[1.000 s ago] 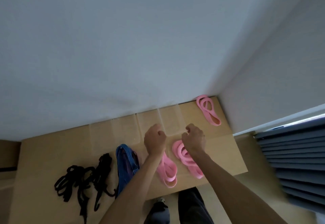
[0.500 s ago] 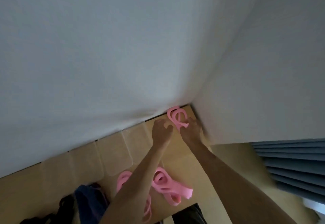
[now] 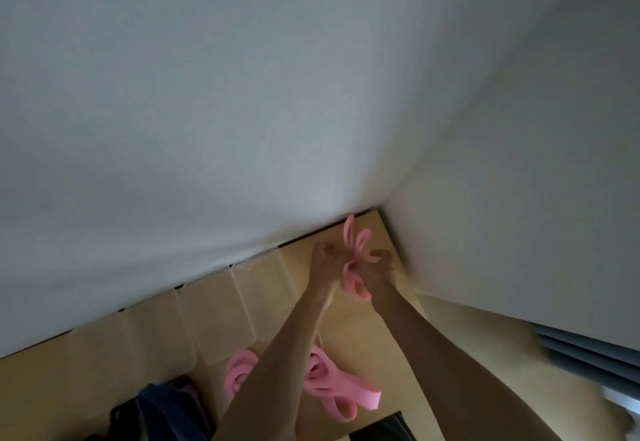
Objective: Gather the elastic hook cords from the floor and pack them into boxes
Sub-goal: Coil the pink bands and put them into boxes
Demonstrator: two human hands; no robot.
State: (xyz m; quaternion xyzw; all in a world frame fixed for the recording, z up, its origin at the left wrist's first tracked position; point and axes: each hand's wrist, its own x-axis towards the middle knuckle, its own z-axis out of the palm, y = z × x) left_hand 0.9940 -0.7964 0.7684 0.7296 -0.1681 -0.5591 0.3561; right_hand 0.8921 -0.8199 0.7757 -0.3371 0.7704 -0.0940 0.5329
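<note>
Both hands, left (image 3: 325, 266) and right (image 3: 377, 272), grasp a blurred pink band (image 3: 355, 257); arms hide other pink bands (image 3: 332, 385)

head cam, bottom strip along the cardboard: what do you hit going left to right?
Black cords → blue band → pink band left of the left forearm → pink band right of that forearm → grey slatted blind. The third pink band, held by both hands, sits farther back, so it is left out.

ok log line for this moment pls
left hand: holds pink band | right hand: holds same band | place: near wall corner, above cardboard | boxed: not yet
</note>
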